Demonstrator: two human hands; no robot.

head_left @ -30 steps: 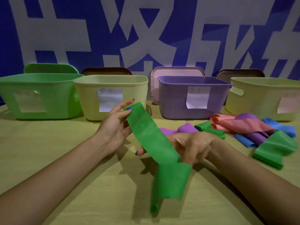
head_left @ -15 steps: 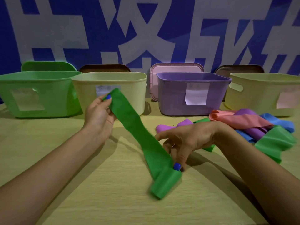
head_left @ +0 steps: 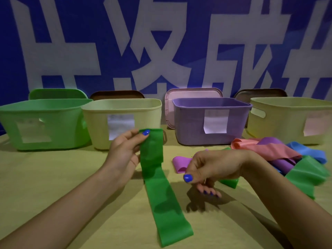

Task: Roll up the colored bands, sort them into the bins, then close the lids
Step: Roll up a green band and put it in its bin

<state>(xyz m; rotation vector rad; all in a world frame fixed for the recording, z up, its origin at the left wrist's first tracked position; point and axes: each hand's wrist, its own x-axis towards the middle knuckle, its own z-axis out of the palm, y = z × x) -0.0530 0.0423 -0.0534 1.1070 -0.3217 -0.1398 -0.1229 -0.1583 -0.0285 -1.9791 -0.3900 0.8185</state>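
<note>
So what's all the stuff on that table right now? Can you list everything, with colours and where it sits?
green band: 1, green, held up at its top end, lower end lying flat on the table
loose bands: a heap, pink, purple, blue and green, right side of the table; exact count unclear
purple band: 1, purple, beside the right hand
green bin: 1, green, far left, open
cream bins: 2, pale yellow, second from left and far right, open
purple bin: 1, purple, third from left, open
lids: 4, green, brown, pink, brown, standing behind the bins
table: 1, tan wood
left hand: pinches the green band's top end
right hand: holds nothing, fingers loosely curled above the table
</note>
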